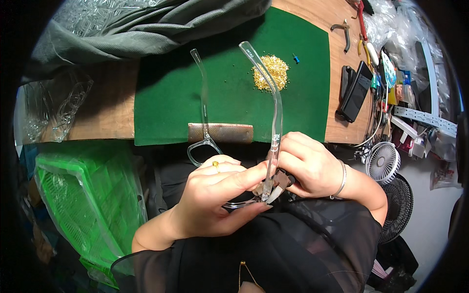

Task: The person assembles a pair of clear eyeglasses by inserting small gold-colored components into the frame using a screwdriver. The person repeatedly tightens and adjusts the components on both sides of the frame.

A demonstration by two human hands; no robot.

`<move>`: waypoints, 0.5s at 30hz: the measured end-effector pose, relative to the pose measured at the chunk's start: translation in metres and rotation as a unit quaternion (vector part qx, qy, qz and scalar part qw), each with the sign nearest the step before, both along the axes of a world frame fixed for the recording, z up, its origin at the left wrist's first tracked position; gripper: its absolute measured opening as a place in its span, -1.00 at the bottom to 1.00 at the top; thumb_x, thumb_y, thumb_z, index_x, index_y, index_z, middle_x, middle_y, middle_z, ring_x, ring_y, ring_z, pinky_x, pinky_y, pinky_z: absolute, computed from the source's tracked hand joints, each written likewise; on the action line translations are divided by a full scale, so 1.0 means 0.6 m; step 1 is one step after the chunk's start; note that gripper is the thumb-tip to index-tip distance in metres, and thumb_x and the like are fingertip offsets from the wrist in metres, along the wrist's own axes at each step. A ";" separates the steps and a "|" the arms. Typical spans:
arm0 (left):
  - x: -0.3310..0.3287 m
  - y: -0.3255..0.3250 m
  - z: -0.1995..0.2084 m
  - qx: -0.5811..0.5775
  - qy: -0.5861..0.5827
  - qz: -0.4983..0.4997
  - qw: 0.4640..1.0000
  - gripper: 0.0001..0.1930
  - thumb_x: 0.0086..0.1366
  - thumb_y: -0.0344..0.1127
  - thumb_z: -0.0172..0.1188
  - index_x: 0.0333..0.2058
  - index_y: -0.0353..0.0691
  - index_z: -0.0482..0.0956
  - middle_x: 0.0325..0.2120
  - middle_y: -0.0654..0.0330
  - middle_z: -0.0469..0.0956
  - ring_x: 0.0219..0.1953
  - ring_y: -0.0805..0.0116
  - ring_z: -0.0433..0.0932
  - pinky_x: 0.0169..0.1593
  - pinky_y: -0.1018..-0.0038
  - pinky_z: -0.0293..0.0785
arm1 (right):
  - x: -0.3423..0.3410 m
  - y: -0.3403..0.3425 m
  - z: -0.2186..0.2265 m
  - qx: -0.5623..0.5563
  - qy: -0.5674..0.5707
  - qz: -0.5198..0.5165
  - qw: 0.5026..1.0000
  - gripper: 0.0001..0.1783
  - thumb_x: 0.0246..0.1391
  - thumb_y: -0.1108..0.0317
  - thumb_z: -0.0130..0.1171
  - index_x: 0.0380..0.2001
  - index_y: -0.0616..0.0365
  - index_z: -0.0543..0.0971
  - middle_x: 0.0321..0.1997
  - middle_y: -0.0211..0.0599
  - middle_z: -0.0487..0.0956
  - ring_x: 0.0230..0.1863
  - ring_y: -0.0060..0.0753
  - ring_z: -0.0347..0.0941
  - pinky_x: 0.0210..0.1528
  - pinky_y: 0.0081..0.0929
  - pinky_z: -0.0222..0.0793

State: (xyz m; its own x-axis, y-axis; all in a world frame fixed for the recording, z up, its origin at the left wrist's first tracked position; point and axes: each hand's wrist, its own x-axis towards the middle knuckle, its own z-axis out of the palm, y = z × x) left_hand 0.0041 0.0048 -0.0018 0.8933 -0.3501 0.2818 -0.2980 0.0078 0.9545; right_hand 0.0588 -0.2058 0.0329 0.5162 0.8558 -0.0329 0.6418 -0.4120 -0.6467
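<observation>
Gripping the clear spectacle frame (229, 161) at its hinge corner, both hands sit closed over the lap, left hand (215, 193) pinching beside the right hand (308, 166), the temples' long axis running away toward the green mat (161, 97).

My left hand (215, 188), at the centre of the frame, wears a gold ring (215, 164). My right hand (308, 163), just right of centre, has a thin silver bangle (341, 179) at the wrist. Sheer black sleeves (337, 224) cover my upper arms along the lower edge.
</observation>
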 end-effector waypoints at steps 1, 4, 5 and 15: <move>0.000 0.002 0.002 0.013 -0.002 -0.004 1.000 -0.45 -0.17 -0.41 0.39 -0.10 -0.36 0.52 -0.40 0.19 0.62 -0.37 0.32 0.58 -0.20 0.44 0.41 | 0.001 0.000 0.001 -0.002 -0.008 0.005 1.000 -0.73 -0.25 0.37 0.23 -0.45 0.16 0.38 -0.44 -0.24 0.37 -0.37 -0.19 0.35 -0.29 -0.35 0.29; 0.002 0.006 0.006 0.059 -0.019 -0.005 0.998 -0.50 -0.18 -0.39 0.37 -0.15 -0.34 0.55 -0.39 0.18 0.62 -0.36 0.33 0.59 -0.16 0.42 0.40 | 0.000 0.000 -0.004 -0.001 -0.024 0.007 1.000 -0.73 -0.25 0.34 0.24 -0.50 0.14 0.37 -0.50 -0.26 0.31 -0.43 -0.21 0.30 -0.34 -0.37 0.24; 0.002 0.006 0.007 0.075 -0.026 -0.003 0.997 -0.52 -0.18 -0.39 0.36 -0.17 -0.32 0.56 -0.40 0.18 0.62 -0.36 0.34 0.59 -0.17 0.42 0.40 | 0.000 0.000 -0.007 0.000 -0.032 0.008 0.999 -0.73 -0.25 0.33 0.24 -0.50 0.14 0.36 -0.51 -0.26 0.30 -0.44 -0.22 0.29 -0.35 -0.37 0.23; 0.007 0.009 0.007 0.119 -0.073 -0.005 0.990 -0.59 -0.18 -0.39 0.32 -0.23 -0.28 0.59 -0.48 0.29 0.59 -0.43 0.38 0.54 -0.30 0.45 0.33 | 0.000 0.000 -0.016 -0.005 -0.074 0.009 0.997 -0.70 -0.38 0.33 0.25 -0.58 0.12 0.34 -0.56 -0.30 0.27 -0.47 -0.27 0.27 -0.39 -0.39 0.19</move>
